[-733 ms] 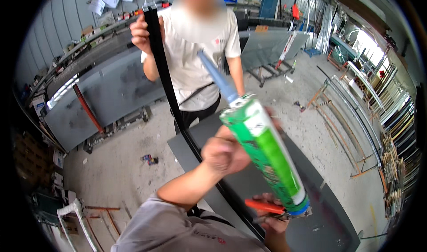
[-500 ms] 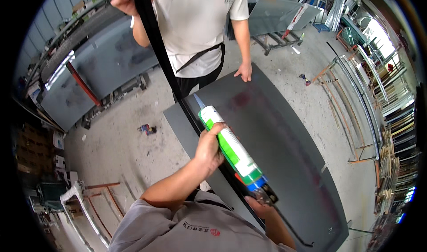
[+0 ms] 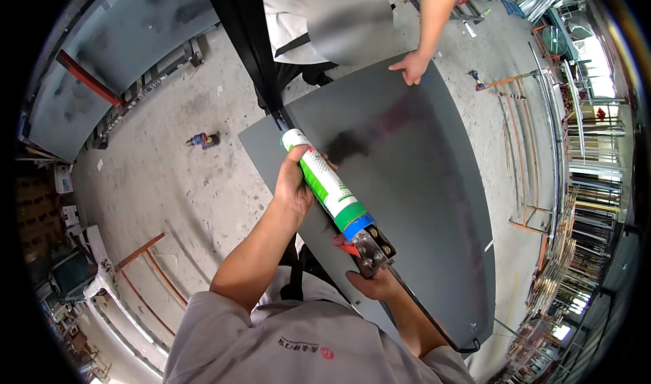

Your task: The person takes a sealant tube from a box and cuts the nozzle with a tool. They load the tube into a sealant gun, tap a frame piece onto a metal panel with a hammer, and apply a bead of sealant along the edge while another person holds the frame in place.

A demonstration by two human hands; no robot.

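A caulking gun (image 3: 375,250) loaded with a white and green sealant cartridge (image 3: 331,184) slants over a dark grey panel (image 3: 413,201). My left hand (image 3: 293,184) is wrapped round the cartridge near its front end. My right hand (image 3: 371,283) grips the gun at its rear, by the blue collar and metal frame; its fingers are partly hidden beneath. The nozzle tip (image 3: 279,120) lies close to a long black strip (image 3: 247,45) that stands up at the panel's left part. Whether it touches the strip I cannot tell.
Opposite me stands a co-worker in a white shirt, one hand (image 3: 412,67) resting on the panel's far edge. A power drill (image 3: 203,140) lies on the floor at left, another drill (image 3: 477,80) at right. Metal racks (image 3: 536,146) line the right side.
My view has shifted down and closer over the panel. The gun's nozzle has come down toward the black strip, and both my hands keep their hold.
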